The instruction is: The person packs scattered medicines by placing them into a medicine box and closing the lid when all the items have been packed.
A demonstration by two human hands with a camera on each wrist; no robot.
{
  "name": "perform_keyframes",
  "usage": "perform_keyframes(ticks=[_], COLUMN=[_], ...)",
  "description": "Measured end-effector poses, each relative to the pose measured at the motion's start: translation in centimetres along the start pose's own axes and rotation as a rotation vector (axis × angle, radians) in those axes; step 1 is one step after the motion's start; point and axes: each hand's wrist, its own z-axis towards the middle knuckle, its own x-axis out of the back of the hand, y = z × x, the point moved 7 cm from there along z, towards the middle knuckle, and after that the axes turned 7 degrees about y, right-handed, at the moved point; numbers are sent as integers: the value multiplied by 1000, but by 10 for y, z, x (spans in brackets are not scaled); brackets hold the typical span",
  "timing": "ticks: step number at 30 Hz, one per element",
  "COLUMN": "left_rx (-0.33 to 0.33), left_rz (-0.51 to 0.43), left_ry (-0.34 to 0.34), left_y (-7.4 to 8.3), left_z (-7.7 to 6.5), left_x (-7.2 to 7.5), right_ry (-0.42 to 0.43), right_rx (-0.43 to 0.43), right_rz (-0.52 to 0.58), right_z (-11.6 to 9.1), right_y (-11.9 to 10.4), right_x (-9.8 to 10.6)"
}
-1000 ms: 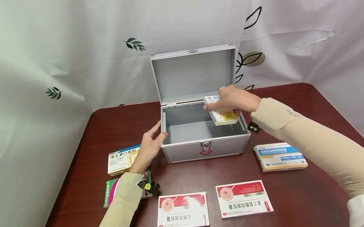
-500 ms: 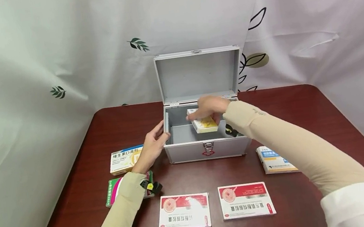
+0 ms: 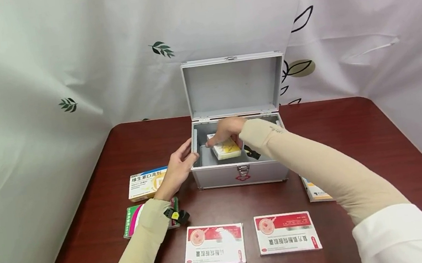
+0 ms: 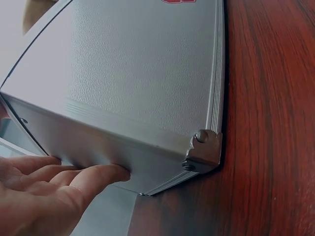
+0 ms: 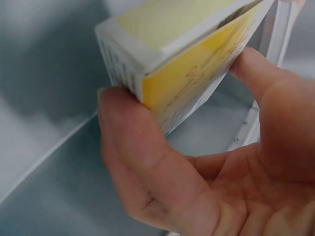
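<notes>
The carton [image 3: 227,149], white and yellow, is inside the metal case [image 3: 217,176], a little toward nine from the middle of the opening. The right hand [image 3: 228,131] reaches over it from above and pinches it by opposite edges, thumb on one side and fingers on the other; its base is hidden, so whether it touches the case floor I can't fairly say. The left hand [image 3: 178,164] sits at nine on the case, thumb over the rim and fingers pressed to the outside of the side wall, gripping it. The lid [image 3: 235,86] stands open at twelve. Reckoned from the case on the surface [image 3: 327,129], the vitamin D box [image 3: 148,185] lies between eight and nine, the green box [image 3: 131,222] at eight, one red box [image 3: 214,245] near seven, the other [image 3: 287,232] near five, and the blue box [image 3: 318,190] at four, partly behind the right sleeve [image 3: 312,167]. The carton looks to be thin card: probably light, fairly stiff along its edges, a bit slick on the printed faces and easily dented by a hard squeeze. The opposite narrow sides give the safest hold, clear of the end flaps.
</notes>
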Motion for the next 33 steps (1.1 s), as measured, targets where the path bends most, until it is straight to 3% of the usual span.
perform_keyframes(ticks=[5,16,21,29,33], left_rx=[8,3,-6,8,15], left_rz=[27,58,47,35,27], left_ry=[16,4,-1,-6,-25], left_y=[0,0,2,2,1], left_z=[0,-1,-1,-1,0], left_x=[0,-2,-4,-2,-2], right_ry=[5,4,-1,-11,-68], right_rx=[37,193,194,204,162], right_rz=[-64,-330,-420,-449,-313], right_z=[8,25,29,33,33], right_y=[-9,-33,-34,-31,-29], right_x=[-9,-28,-32,-39,-43])
